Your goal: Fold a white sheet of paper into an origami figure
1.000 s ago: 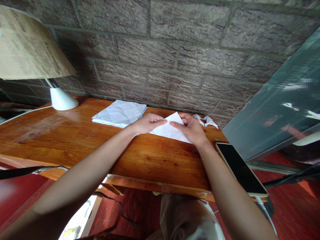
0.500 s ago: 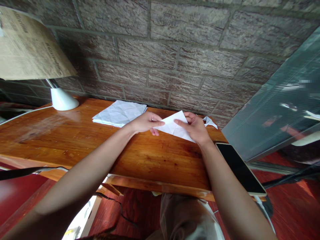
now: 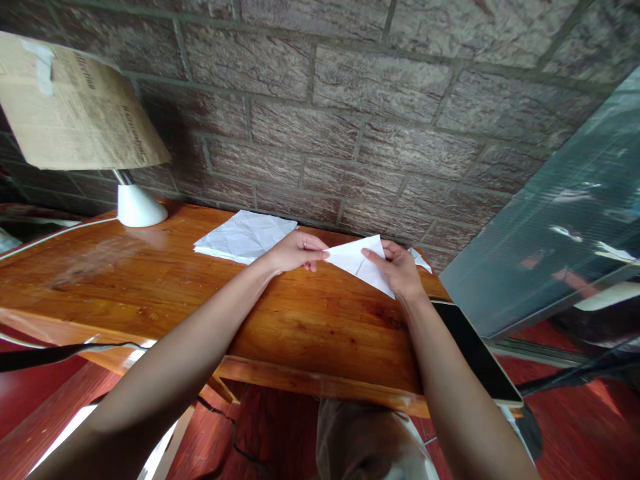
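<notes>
A white sheet of paper (image 3: pixel 356 259), folded to a triangle, is held up between my hands above the wooden table. My left hand (image 3: pixel 299 253) pinches its pointed left corner between thumb and fingers. Around the wider right end, my right hand (image 3: pixel 396 268) is closed, thumb on the near face and fingers behind. A crease line shows near the middle of the paper. Left of my hands lies a stack of creased white paper (image 3: pixel 243 235). Partly hidden behind my right hand is a small folded paper piece (image 3: pixel 420 261).
The wooden table (image 3: pixel 320 327) stands against a brick wall (image 3: pixel 300 120). At the left is a lamp (image 3: pixel 142 205) with a newspaper-print shade and a white cord. A tablet (image 3: pixel 475 353) lies at the right edge, beside a ribbed translucent panel (image 3: pixel 540 220).
The view has shifted, so the table and lamp sit slightly lower and further right. My left hand has slid out towards the paper's left tip, leaving more of the paper showing.
</notes>
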Available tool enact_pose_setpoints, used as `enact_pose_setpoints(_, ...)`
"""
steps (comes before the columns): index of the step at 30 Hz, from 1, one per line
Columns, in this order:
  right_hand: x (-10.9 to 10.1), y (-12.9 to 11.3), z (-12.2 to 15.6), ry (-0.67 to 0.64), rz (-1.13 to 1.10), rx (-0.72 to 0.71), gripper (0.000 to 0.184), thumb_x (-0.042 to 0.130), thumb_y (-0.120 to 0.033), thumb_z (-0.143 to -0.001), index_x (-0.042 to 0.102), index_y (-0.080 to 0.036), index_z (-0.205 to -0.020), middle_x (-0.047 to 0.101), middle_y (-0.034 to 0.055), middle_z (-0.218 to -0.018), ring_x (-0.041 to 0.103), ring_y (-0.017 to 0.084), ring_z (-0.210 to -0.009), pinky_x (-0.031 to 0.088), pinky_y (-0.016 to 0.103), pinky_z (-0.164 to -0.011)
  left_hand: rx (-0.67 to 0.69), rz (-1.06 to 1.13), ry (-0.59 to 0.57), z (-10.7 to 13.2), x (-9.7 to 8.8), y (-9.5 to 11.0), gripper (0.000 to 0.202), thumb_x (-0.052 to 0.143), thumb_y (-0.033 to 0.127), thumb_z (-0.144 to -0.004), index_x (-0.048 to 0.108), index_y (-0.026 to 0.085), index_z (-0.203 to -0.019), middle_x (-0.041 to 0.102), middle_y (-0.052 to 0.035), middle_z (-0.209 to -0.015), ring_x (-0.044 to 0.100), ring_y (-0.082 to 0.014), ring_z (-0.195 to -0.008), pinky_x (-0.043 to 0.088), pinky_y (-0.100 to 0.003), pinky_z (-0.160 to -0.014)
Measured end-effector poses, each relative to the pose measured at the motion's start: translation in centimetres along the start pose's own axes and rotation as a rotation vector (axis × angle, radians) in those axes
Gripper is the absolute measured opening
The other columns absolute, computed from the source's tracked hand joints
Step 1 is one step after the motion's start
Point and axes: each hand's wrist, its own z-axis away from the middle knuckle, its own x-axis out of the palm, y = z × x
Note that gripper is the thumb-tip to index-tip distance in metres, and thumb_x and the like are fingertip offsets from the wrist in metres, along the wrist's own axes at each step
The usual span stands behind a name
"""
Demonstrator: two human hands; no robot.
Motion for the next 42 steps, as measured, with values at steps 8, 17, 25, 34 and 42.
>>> enact_pose_setpoints(8, -0.2, -0.5, -0.5, -0.051, 0.029, 0.091, 0.048, 0.094, -0.042, -0.053, 0.072, -0.018, -0.089, 0.079, 0.0046, -0.082, 0.070, 0.019, -0.067, 0.056, 0.031, -0.065, 0.000, -0.015, -0.013, -0.5, -0.2, -1.2, 0.046, 0.080, 0.054, -0.069, 0.075, 0.012, -0.087, 0.077, -0.0082, -0.084, 0.067, -0.0154, -0.072, 0.047, -0.025, -0.066)
enact_pose_setpoints(17, 2.0, -2.6, -2.5, -0.389, 0.181, 0.147, 0.046, 0.092, -0.042, -0.053, 0.075, -0.016, -0.086, 0.077, 0.0041, -0.080, 0.067, 0.017, -0.066, 0.052, 0.028, -0.061, 0.132, 0.047, 0.024, -1.3, 1.2, -2.2, 0.055, 0.070, 0.062, -0.076, 0.073, 0.009, -0.089, 0.071, -0.0028, -0.073, 0.058, -0.0121, -0.061, 0.040, -0.022, -0.057)
enact_pose_setpoints(25, 1.6, -0.4, -1.9, -0.331, 0.126, 0.121, 0.041, 0.090, -0.043, -0.058, 0.074, -0.016, -0.085, 0.077, 0.0031, -0.083, 0.064, 0.014, -0.065, 0.048, 0.025, -0.059, 0.022, 0.045, -0.104, -1.1, 1.2, -2.1, 0.043, 0.084, 0.046, -0.068, 0.074, 0.010, -0.089, 0.076, -0.0043, -0.081, 0.064, -0.0137, -0.069, 0.047, -0.023, -0.064)
enact_pose_setpoints(34, 1.3, -0.2, -1.3, -0.317, 0.058, 0.113, 0.045, 0.090, -0.044, -0.057, 0.075, -0.016, -0.089, 0.077, 0.0034, -0.083, 0.066, 0.016, -0.066, 0.051, 0.027, -0.060, -0.096, -0.020, -0.208, -0.5, 0.4, -1.3, 0.047, 0.084, 0.052, -0.069, 0.073, 0.011, -0.088, 0.074, -0.0062, -0.075, 0.069, -0.0147, -0.061, 0.056, -0.025, -0.060)
enact_pose_setpoints(42, 1.4, 0.1, -1.4, -0.307, 0.069, 0.065, 0.046, 0.089, -0.047, -0.057, 0.074, -0.016, -0.088, 0.076, 0.0040, -0.084, 0.065, 0.017, -0.068, 0.050, 0.028, -0.060, -0.104, -0.040, -0.259, -0.8, 0.9, -2.3, 0.043, 0.088, 0.044, -0.066, 0.072, 0.011, -0.089, 0.077, -0.0073, -0.080, 0.074, -0.0169, -0.072, 0.059, -0.026, -0.069)
